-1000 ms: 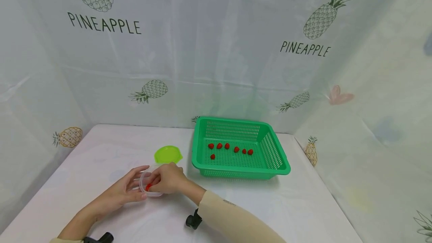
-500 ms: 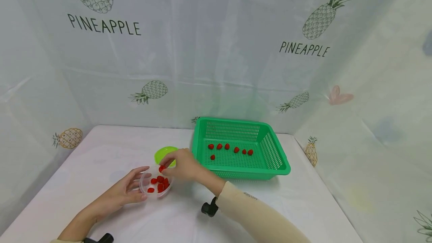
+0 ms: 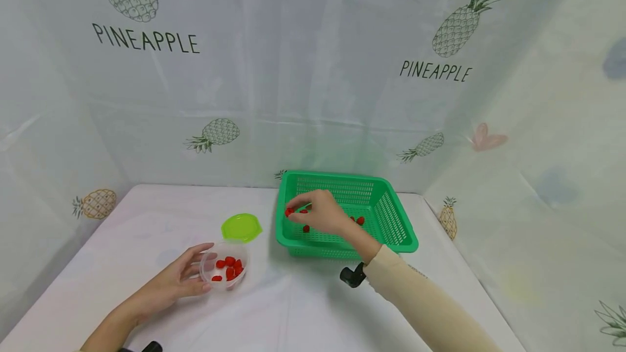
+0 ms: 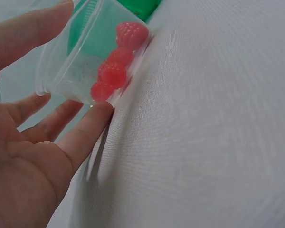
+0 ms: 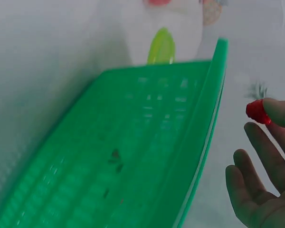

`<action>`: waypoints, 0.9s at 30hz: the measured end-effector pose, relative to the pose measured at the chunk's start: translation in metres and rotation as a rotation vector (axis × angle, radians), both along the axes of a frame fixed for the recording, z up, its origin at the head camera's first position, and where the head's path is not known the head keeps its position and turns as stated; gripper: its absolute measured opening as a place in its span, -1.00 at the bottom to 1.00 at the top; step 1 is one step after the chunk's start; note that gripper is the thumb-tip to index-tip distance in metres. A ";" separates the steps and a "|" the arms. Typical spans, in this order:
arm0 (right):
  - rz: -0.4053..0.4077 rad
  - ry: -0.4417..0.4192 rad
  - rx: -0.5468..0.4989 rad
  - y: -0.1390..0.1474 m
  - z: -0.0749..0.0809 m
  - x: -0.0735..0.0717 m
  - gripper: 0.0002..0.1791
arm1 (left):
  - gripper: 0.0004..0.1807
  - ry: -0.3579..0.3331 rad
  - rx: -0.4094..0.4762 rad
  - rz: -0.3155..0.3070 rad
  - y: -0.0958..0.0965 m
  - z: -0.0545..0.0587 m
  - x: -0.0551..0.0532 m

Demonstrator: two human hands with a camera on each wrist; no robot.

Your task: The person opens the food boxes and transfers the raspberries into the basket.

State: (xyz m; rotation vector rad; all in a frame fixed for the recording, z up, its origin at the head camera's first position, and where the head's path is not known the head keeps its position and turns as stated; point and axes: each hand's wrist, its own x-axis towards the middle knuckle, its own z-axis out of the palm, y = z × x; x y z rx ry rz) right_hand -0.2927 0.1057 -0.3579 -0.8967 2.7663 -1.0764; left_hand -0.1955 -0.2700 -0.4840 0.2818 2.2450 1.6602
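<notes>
In the head view my right hand [image 3: 323, 212] is over the left part of a green plastic basket [image 3: 347, 251], pinching a red raspberry [image 5: 257, 111] between thumb and fingertip. The right wrist view shows the other fingers spread, near the basket's rim. My left hand [image 3: 171, 281] rests on the table beside a clear round plastic tub [image 3: 205, 271]. Its thumb and loosely spread fingers lie along the tub's left wall. Several raspberries [image 4: 113, 74] sit at the bottom of the tub. More raspberries [image 3: 360, 221] lie on the basket floor, some hidden behind my right hand.
A lime-green lid [image 3: 242, 227] lies on the white-covered table [image 3: 313, 308] just behind the tub, left of the basket. A curtain [image 3: 313, 69] with pineapple prints hangs along the back and sides.
My right hand has come out of the tub with a raspberry and moved right and away from me, over the basket. The left hand and tub have stayed in place.
</notes>
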 end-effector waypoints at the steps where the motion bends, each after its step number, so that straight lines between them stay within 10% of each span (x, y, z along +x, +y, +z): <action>1: -0.011 0.010 0.003 0.007 -0.001 -0.003 -0.76 | 0.01 -0.001 0.003 -0.002 0.000 0.000 0.000; 12: -0.118 0.041 0.050 0.061 -0.030 -0.031 -0.73 | 0.02 -0.005 -0.002 0.008 0.000 -0.002 0.000; 27: -0.140 0.018 0.102 0.063 -0.061 -0.044 -0.71 | -0.01 -0.001 0.014 -0.010 -0.002 0.000 0.002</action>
